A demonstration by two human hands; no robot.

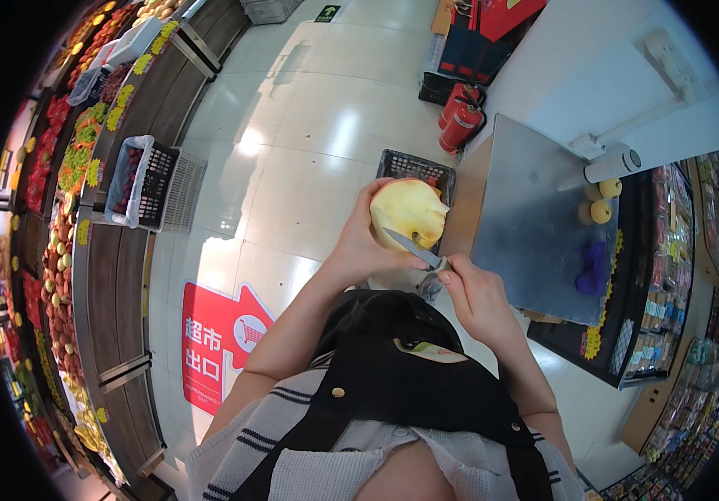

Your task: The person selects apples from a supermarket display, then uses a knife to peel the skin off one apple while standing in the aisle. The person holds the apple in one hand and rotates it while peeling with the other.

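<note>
In my left hand (359,241) is a large, partly peeled fruit (404,210), its surface pale yellow with red skin along its upper edge. Brown marks show near its lower right side, and its exact kind is unclear. My right hand (477,294) grips a small knife (419,250) by the handle, which the fingers mostly hide. The blade points up and left across the lower part of the fruit. My left thumb reaches under the fruit, close to the blade. Below the fruit, a black plastic crate (413,164) stands on the floor, partly hidden.
Right of me is a metal-topped table (522,206) with two yellow fruits (601,211), a white cylindrical bottle (613,164) and a purple item (591,269). Red fire extinguishers (461,125) stand by the wall. Produce shelving (118,275) lines the left, with stacked baskets (158,185) beside it.
</note>
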